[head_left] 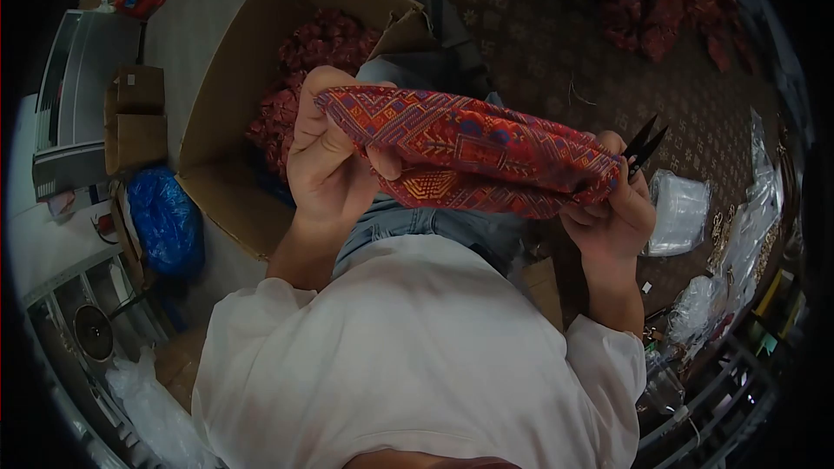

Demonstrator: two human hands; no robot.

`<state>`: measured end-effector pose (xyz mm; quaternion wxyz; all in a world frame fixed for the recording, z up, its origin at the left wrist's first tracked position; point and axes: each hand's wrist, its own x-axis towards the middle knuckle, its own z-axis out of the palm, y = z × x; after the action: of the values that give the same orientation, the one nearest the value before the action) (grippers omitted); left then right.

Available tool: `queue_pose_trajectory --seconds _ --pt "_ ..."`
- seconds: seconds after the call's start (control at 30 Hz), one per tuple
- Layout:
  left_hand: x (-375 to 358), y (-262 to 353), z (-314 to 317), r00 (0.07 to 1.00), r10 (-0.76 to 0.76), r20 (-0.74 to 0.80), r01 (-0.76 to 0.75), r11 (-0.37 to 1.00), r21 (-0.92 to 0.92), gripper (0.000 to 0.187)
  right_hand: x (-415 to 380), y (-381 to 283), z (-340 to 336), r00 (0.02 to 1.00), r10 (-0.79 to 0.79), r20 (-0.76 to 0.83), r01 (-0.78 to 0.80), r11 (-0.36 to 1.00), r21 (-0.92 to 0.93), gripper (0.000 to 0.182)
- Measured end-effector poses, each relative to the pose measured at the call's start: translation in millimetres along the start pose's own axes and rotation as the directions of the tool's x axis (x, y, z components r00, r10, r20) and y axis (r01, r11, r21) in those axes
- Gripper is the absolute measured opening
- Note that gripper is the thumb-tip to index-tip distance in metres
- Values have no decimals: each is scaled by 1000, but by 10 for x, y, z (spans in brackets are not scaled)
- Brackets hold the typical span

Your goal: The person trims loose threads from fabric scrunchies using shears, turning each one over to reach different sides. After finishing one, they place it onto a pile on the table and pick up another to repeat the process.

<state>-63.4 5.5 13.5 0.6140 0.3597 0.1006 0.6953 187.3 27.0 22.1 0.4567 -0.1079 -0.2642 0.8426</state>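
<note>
A folded piece of red patterned cloth [473, 143], woven with blue, orange and yellow geometric figures, is stretched between my two hands above my lap. My left hand [326, 161] pinches its left end, thumb and fingers closed on the fabric. At the other end, my right hand [621, 208] grips the cloth's right edge. Black scissors [643, 146] are also held in my right hand, with their two pointed blades apart and sticking up past the fingers. The scissors' handles are hidden by the hand.
An open cardboard box [226, 104] with many dark red bundles [326, 39] stands front left. More red cloth pieces [660, 9] lie at upper right on the patterned brown surface [539, 26]. Clear plastic bags [678, 213] lie at right; a blue bag [163, 221] sits left.
</note>
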Motion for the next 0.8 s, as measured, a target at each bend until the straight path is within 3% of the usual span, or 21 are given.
queue_pose_trajectory --seconds 0.13,0.23,0.3,0.33,0.37,0.4,0.43,0.5,0.53,0.57,0.6,0.73,0.8 --pt "40 3 -4 998 50 -33 -49 998 32 19 1 10 38 1000 19 -12 -20 998 -60 18" --pt "86 -14 -76 990 120 75 -125 990 60 19 -4 13 38 994 36 -101 -51 987 -152 18" --pt "15 12 -47 995 -67 -78 68 998 7 18 15 19 -32 998 43 -37 -46 995 -84 16" --pt "-16 17 5 994 -70 -81 71 997 6 18 22 31 -37 998 45 -40 -49 995 -82 16" --pt "-22 25 105 926 -235 -294 201 969 -144 18 26 44 -38 995 43 -93 -48 997 -56 15" --pt "0 27 197 788 -408 -461 285 906 -315 19 22 52 -40 988 41 -146 -46 998 -30 14" --pt "57 24 292 786 -410 -463 286 905 -316 19 14 59 -43 988 43 -149 -48 998 -28 14" --pt "154 13 444 538 -576 -615 371 817 -441 23 -2 67 -50 965 55 -255 -47 998 36 15" --pt "97 -41 343 537 -575 -617 368 818 -442 23 -9 69 -51 965 58 -255 -51 998 36 15" --pt "-1 -139 154 704 -616 -353 329 724 -606 24 -15 71 -51 965 72 -253 -61 997 51 15" --pt "-12 -169 89 829 -556 -69 332 587 -739 24 -17 73 -52 964 85 -251 -70 995 67 15" --pt "41 -135 116 800 -599 -29 461 644 -611 13 5 100 -86 925 193 -328 -193 981 34 12" --pt "21 -184 180 774 -614 -156 542 769 -340 16 42 164 -98 876 345 -336 -400 910 -110 13"
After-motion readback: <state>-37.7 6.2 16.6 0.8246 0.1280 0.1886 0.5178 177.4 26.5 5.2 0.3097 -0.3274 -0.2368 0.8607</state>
